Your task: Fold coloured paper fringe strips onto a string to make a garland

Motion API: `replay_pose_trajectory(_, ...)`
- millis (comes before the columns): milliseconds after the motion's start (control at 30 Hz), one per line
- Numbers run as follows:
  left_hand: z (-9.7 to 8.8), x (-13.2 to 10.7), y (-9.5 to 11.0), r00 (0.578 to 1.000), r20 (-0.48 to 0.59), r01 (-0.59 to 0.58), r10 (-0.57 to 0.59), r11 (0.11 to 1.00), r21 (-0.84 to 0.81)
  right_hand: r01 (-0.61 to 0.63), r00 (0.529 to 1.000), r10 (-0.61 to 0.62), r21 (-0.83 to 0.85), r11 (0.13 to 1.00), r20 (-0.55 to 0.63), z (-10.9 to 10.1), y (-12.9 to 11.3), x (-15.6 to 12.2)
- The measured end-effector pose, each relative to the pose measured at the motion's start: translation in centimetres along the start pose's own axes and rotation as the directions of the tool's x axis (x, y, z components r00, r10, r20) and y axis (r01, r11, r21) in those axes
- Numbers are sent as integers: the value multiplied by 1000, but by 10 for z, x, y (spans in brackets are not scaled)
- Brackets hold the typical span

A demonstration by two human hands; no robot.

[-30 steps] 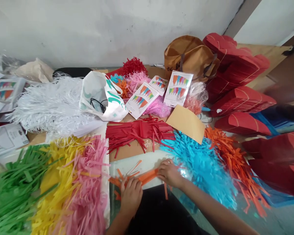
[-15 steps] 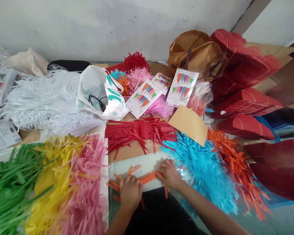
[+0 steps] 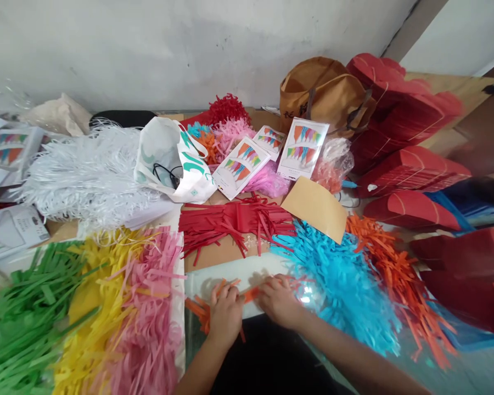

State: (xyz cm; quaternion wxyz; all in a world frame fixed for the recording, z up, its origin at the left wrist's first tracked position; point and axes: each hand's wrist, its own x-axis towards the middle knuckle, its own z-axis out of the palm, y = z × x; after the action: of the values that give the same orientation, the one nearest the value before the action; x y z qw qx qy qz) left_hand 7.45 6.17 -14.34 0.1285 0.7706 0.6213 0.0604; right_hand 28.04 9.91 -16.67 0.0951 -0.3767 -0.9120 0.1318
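Observation:
An orange fringed paper tassel [image 3: 251, 294] stretches between my two hands near the table's front edge. My left hand [image 3: 226, 314] is closed over its left part, and cut orange strips stick out to the left past the fingers. On the other side, my right hand [image 3: 280, 303] has its fingers closed around the right part, with a few strips showing beyond it. Only a short band of orange paper shows between the hands; the fingertips are partly hidden. Just behind lies a red fringed paper bundle [image 3: 242, 216] on cardboard.
Green [image 3: 37, 318], yellow [image 3: 99, 307] and pink fringed paper [image 3: 152, 318] lie at left. Blue fringe [image 3: 341, 285] and orange-red fringe [image 3: 391, 280] lie at right. Farther back are a white bag [image 3: 173, 159], printed packages [image 3: 242, 167], a brown bag [image 3: 325, 93] and red stacks [image 3: 411, 170].
My right hand has moved left and my left hand slightly right, so they are closer together. Less of the orange paper shows between them. The view has shifted slightly.

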Motion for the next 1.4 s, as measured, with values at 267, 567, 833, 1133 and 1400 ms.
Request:
replay_pose_trajectory(267, 12, -5, 8, 990, -136, -24, 23, 1000, -13, 107, 994, -107, -4, 994, 1, -3, 7, 14)
replay_pose_trajectory(567, 13, -3, 4, 984, -169, -56, 49, 998, -37, 257, 966, -255, -78, 963, 36, 0, 10, 29)
replay_pose_trajectory(833, 24, -6, 0, 974, -226, -27, 18, 999, -37, 115, 993, -115, 13, 993, 10, 3, 2, 22)
replay_pose_trajectory(1133, 26, -25, -12, 978, -206, 29, -40, 998, -57, 42, 992, -35, 56, 998, -122, 10, 36, -3)
replay_pose_trajectory(1400, 18, -20, -15, 975, -192, 86, -111, 987, -132, -33, 999, 39, 171, 985, -33, 6, 39, 4)
